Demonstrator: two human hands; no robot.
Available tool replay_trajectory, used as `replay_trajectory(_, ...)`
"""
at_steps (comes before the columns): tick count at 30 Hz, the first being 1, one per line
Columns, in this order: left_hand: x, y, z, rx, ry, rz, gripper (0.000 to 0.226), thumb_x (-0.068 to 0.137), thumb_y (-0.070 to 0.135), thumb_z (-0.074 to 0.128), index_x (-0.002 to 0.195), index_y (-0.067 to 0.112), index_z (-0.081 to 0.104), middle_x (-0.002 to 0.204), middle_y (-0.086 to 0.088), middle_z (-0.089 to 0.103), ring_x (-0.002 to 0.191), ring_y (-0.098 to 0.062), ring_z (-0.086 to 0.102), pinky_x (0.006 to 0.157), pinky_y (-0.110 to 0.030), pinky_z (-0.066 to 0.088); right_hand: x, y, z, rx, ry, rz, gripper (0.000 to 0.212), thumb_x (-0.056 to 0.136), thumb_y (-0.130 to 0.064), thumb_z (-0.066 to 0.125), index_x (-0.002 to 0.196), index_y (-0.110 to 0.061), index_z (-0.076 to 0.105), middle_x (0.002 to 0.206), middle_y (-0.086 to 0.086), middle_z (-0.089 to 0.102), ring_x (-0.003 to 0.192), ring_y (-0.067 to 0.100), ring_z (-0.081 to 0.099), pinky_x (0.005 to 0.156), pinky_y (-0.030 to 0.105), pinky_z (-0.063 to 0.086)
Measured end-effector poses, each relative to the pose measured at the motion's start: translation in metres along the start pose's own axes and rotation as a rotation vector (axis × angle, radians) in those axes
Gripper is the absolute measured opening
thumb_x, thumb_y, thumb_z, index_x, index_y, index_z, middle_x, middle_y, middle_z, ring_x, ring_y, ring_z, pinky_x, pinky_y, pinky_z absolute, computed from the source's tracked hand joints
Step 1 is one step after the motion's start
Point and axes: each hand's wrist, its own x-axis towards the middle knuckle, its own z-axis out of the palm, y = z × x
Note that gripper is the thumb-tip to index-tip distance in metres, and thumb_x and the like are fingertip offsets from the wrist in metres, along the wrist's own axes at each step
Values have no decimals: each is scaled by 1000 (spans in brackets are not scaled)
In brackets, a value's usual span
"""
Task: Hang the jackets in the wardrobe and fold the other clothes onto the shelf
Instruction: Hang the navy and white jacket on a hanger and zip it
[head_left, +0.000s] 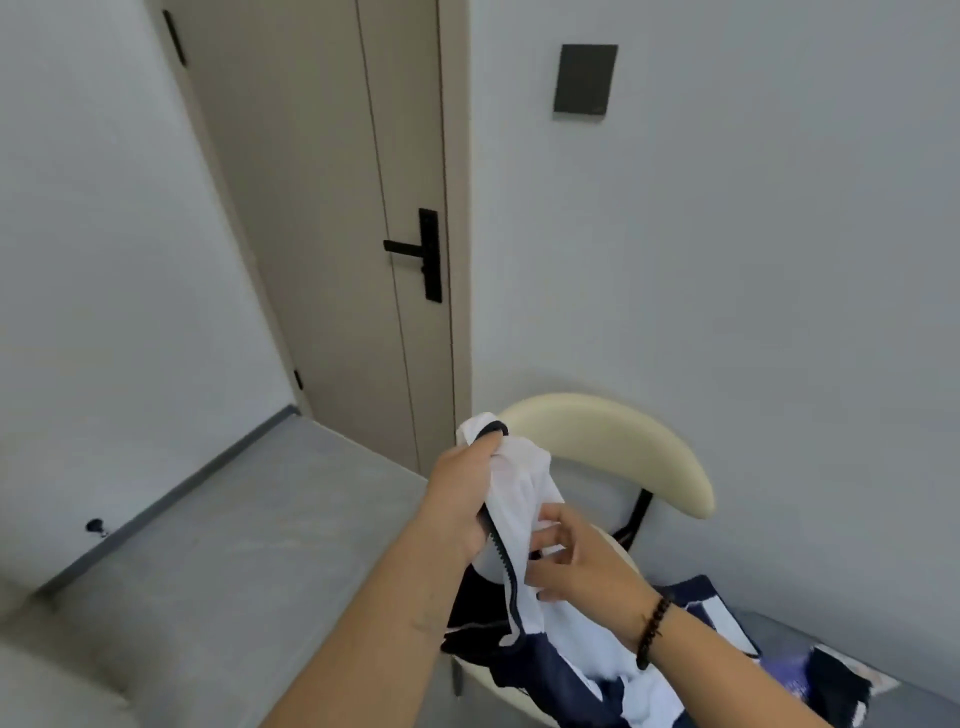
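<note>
The white and navy jacket (524, 499) hangs over the seat of the cream chair (623, 441), held up by both hands. The left hand (460, 491) grips its collar and the right hand (571, 558) pinches the cloth by the zip. It looks soft, light and floppy, so the collar and shoulders seem the best places to hold.

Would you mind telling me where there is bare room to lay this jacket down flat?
The grey floor between the left wall's baseboard and the door lies bare. The chair seat is crowded with navy-and-white clothes, and both the left hand and right hand grip the jacket.
</note>
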Motion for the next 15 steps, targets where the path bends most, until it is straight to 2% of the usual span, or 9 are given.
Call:
replay_trajectory(3, -25, 35, -51, 25, 10, 66, 16, 87, 22, 67, 92, 7, 67, 75, -8, 71, 67, -22, 67, 59, -29, 54, 3, -34, 57, -44, -133, -100, 75, 65, -11, 67, 132, -21, 37, 108, 4, 54, 73, 8, 61, 75, 28, 54)
replay_trajectory(5, -43, 56, -86, 53, 26, 99, 19, 87, 20, 66, 96, 4, 66, 83, -12, 69, 78, -29, 67, 69, -37, 57, 4, -52, 94, -45, -206, -158, 74, 62, -13, 68, 128, -25, 38, 110, 7, 52, 71, 8, 60, 71, 26, 53)
replay_trajectory(6, -52, 65, -105, 63, 42, 120, 20, 88, 19, 65, 100, 3, 65, 87, -13, 69, 82, -30, 67, 70, -37, 57, 3, -59, 114, -52, -225, -178, 73, 62, -15, 70, 127, -27, 37, 111, 8, 51, 74, 11, 60, 70, 27, 54)
replay_trajectory(8, -71, 84, -142, 76, 66, 181, 19, 90, 17, 63, 101, 2, 66, 85, -11, 70, 76, -25, 68, 57, -27, 54, 2, -64, 157, -50, -220, -197, 71, 67, -16, 74, 124, -31, 34, 112, 11, 51, 81, 17, 59, 70, 30, 55)
replay_trajectory(9, -80, 94, -161, 88, 76, 210, 20, 90, 18, 62, 100, 1, 66, 83, -10, 70, 73, -23, 68, 54, -25, 51, 0, -64, 181, -52, -187, -214, 65, 71, -16, 75, 120, -33, 35, 109, 12, 53, 81, 17, 57, 69, 30, 55)
replay_trajectory(12, -103, 117, -218, 153, 98, 303, 27, 89, 22, 63, 102, -2, 67, 87, -11, 70, 76, -25, 67, 66, -28, 49, 1, -71, 245, -138, -6, -309, 34, 82, -14, 69, 95, -30, 42, 74, 2, 48, 63, 12, 52, 61, 31, 56)
replay_trajectory(14, -116, 125, -255, 180, 97, 363, 21, 89, 22, 61, 96, 3, 66, 86, -11, 67, 74, -23, 65, 65, -28, 47, 8, -82, 279, -94, 53, -352, 15, 87, -3, 59, 82, -9, 46, 63, 6, 41, 52, 17, 49, 52, 38, 53)
replay_trajectory(15, -123, 127, -274, 171, 97, 383, 18, 90, 21, 59, 94, 4, 65, 85, -10, 67, 72, -21, 66, 61, -26, 48, 11, -91, 294, -53, 61, -367, 11, 88, 2, 55, 82, 2, 47, 63, 12, 42, 49, 21, 49, 49, 39, 52)
